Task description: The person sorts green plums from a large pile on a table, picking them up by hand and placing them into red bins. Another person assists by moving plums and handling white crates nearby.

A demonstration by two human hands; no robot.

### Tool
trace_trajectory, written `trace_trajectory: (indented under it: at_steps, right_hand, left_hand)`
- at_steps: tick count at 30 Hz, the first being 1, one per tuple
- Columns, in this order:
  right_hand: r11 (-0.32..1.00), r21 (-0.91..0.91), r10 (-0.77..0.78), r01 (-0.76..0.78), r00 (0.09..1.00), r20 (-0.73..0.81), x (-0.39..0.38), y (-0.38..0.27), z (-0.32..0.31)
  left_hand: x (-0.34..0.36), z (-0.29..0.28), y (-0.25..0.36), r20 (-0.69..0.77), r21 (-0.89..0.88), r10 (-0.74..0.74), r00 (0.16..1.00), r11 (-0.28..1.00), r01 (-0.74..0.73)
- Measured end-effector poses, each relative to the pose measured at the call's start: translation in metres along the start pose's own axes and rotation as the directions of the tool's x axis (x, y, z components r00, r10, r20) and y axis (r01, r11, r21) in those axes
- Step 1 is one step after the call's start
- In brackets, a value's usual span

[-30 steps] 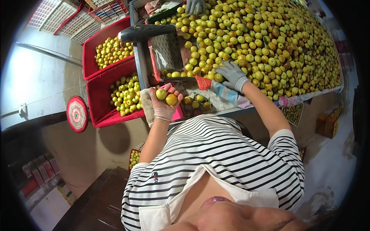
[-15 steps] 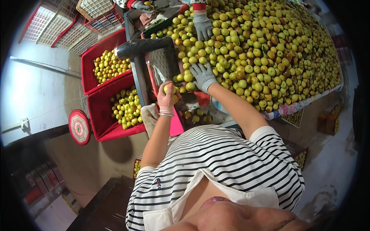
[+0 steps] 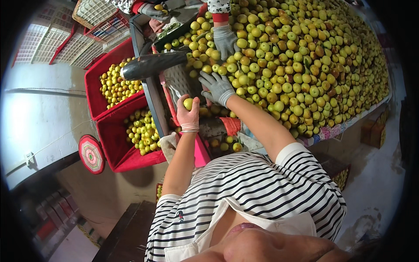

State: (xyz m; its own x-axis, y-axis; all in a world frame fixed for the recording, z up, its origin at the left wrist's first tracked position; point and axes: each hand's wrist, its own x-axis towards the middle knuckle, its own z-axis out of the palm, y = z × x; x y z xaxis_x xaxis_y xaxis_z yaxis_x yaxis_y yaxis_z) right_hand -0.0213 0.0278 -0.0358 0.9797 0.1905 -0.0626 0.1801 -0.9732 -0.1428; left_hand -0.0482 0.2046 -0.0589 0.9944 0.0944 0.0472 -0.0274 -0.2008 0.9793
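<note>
My left hand (image 3: 187,118), in a pink-and-white striped glove, is closed around a yellow-green jujube (image 3: 188,104) that shows between thumb and fingers. My right hand (image 3: 218,91), gloved in grey, lies with fingers spread at the near left edge of a big heap of jujubes (image 3: 279,74); nothing shows in its grip. Between the two hands is a small gap with a pinkish thing partly hidden by my right hand. A black cylindrical tool like a hair dryer (image 3: 152,65) stretches over the metal frame just beyond my left hand.
Two red-lined bins (image 3: 114,163) hold jujubes at the left, beyond a grey metal bar (image 3: 150,94). A co-worker's grey-gloved hand (image 3: 224,43) rests on the heap; another hand (image 3: 153,11) holds fruit. Plastic crates (image 3: 94,15) are stacked at the far left.
My right hand has slid left from the heap toward my left hand. The left hand has turned slightly, still holding a jujube. The whole view has shifted a little.
</note>
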Motion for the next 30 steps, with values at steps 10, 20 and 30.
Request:
trace_trajectory:
  at_steps: [10, 20, 30]
  right_hand:
    - [0.961, 0.207, -0.175, 0.183, 0.983, -0.055, 0.010, 0.054, -0.094]
    - [0.893, -0.422, 0.185, -0.157, 0.982, 0.025, -0.051, 0.100, -0.065]
    - [0.988, -0.095, -0.121, 0.121, 0.993, 0.002, -0.023, 0.024, -0.043]
  left_hand:
    - [0.008, -0.005, 0.023, -0.026, -0.371, -0.219, 0.975, 0.908, 0.194]
    - [0.002, -0.003, 0.040, 0.085, -0.335, -0.238, 0.967, 0.908, 0.253]
    - [0.001, -0.006, 0.034, 0.143, -0.144, -0.252, 0.957, 0.951, 0.272]
